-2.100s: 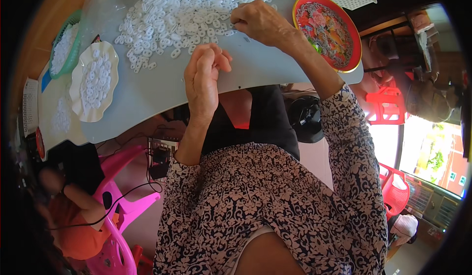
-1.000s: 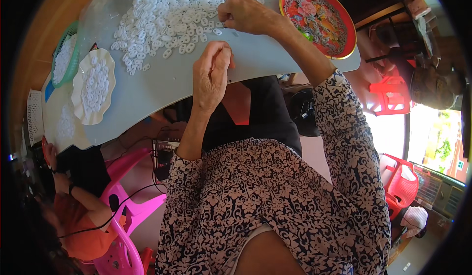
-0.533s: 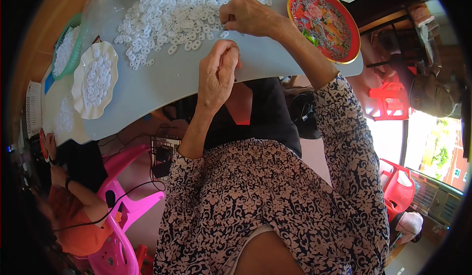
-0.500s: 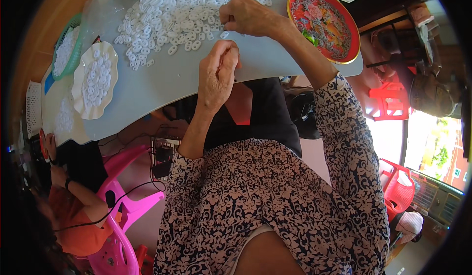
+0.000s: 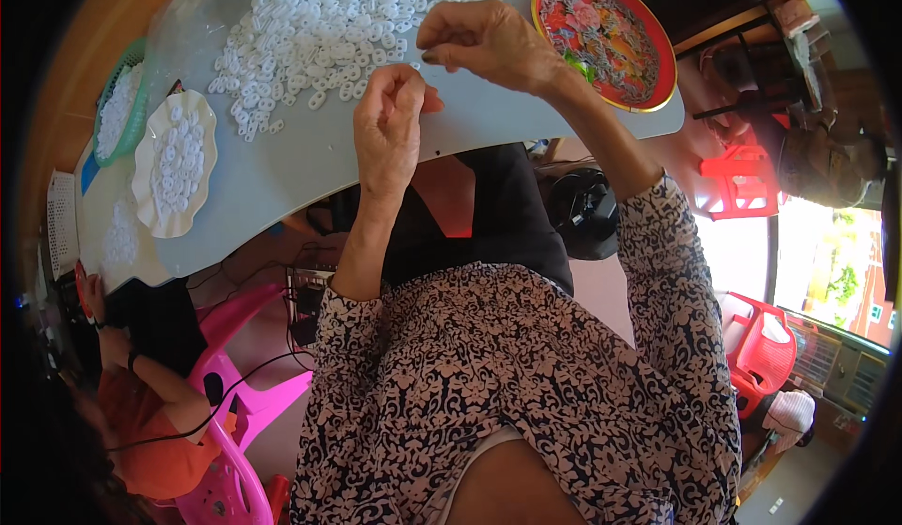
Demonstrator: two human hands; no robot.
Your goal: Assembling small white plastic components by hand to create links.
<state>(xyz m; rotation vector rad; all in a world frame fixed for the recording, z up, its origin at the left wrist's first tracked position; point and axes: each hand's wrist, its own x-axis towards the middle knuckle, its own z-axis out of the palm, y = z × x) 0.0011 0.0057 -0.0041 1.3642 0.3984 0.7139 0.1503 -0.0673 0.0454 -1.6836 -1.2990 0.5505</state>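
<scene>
The left hand (image 5: 389,131) is loosely curled and the right hand (image 5: 496,46) half open, whether holding something I cannot tell, while the white pieces (image 5: 329,23) lie heaped on the grey surface (image 5: 282,173) beyond them.

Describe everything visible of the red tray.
The red tray is round, shallow and gold-rimmed, patterned inside with flowers; its material is unclear. It lies face up on the grey table, right of the right hand, holding many small greyish pieces. A bright green patch shows at its near left edge.
</scene>
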